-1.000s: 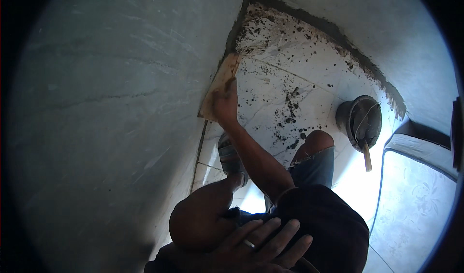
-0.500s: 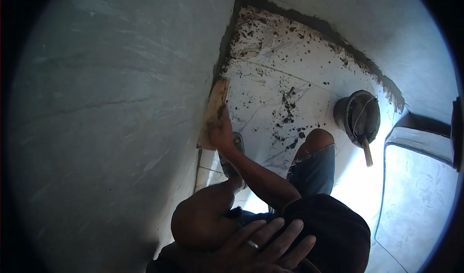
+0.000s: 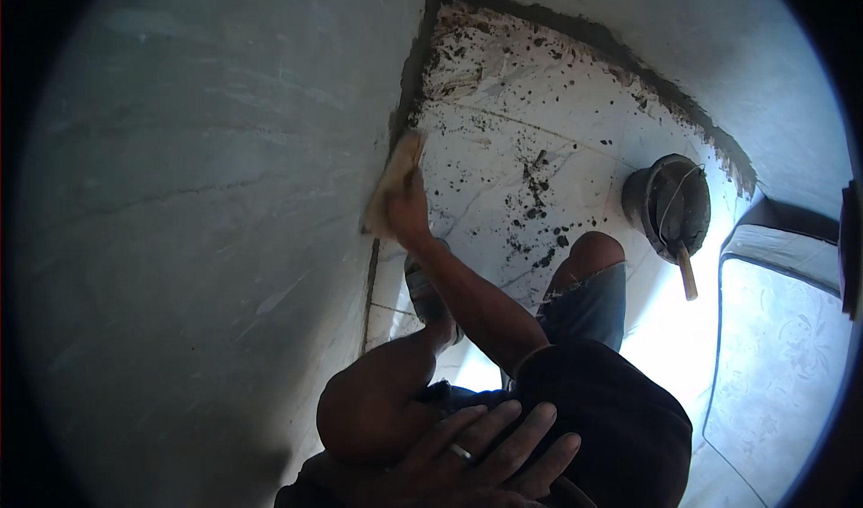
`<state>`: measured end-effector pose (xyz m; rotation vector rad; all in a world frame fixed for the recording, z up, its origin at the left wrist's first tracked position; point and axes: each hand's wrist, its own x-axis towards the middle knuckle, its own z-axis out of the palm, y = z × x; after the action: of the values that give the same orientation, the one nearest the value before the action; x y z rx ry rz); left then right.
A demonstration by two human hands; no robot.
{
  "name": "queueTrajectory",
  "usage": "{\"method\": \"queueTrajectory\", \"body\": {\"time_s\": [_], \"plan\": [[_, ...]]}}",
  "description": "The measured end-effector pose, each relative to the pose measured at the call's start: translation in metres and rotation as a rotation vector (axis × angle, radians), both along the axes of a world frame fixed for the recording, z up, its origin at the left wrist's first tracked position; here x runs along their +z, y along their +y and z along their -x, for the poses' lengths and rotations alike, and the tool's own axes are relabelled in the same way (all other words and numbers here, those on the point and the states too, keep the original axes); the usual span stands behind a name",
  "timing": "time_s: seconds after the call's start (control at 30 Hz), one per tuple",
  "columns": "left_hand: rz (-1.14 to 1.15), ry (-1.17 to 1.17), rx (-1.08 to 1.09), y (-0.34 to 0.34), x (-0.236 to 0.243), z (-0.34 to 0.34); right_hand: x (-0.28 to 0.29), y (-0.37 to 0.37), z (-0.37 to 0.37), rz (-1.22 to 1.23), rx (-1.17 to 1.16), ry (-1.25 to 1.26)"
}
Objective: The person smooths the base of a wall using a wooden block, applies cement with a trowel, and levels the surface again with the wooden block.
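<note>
My right hand (image 3: 406, 204) grips a flat, pale wooden board (image 3: 401, 155), slightly blurred, held along the foot of the grey left wall (image 3: 216, 148), beside a dark mortar strip (image 3: 415, 67). My left hand (image 3: 490, 458), with a ring on one finger, lies over my bent leg at the bottom, fingers spread and holding nothing.
Dark crumbs dot the white tiled floor (image 3: 499, 148). At right stands a black bucket (image 3: 643, 202) with a wooden-handled tool (image 3: 687, 272) in it. A pale mattress-like padded item (image 3: 778, 346) lies beyond. Mortar also edges the back wall (image 3: 683, 40). My knees and sandalled foot flank my arm.
The board in my right hand slid down along the wall's foot, then back up partway. My left hand stayed over my leg; the view shifted slightly.
</note>
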<state>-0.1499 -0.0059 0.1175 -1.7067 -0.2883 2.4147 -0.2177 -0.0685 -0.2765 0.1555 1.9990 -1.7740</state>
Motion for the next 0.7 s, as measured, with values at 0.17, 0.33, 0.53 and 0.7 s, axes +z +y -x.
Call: {"method": "queueTrajectory", "body": {"time_s": [0.17,0.33,0.53,0.7], "plan": [[-0.083,0.031,0.037,-0.003,-0.005,0.002,-0.005,-0.002,0.025,-0.024,-0.043,0.157],[0.008,-0.120,-0.092,0.002,-0.003,0.006,-0.013,-0.008,0.074,0.022,-0.028,-0.071],[0.037,-0.073,-0.032,0.001,0.007,0.013,-0.016,0.004,0.014,-0.110,0.016,0.082],[0.122,0.126,-0.153,-0.001,0.007,-0.002,-0.032,0.000,0.058,-0.022,0.045,0.114]]}}
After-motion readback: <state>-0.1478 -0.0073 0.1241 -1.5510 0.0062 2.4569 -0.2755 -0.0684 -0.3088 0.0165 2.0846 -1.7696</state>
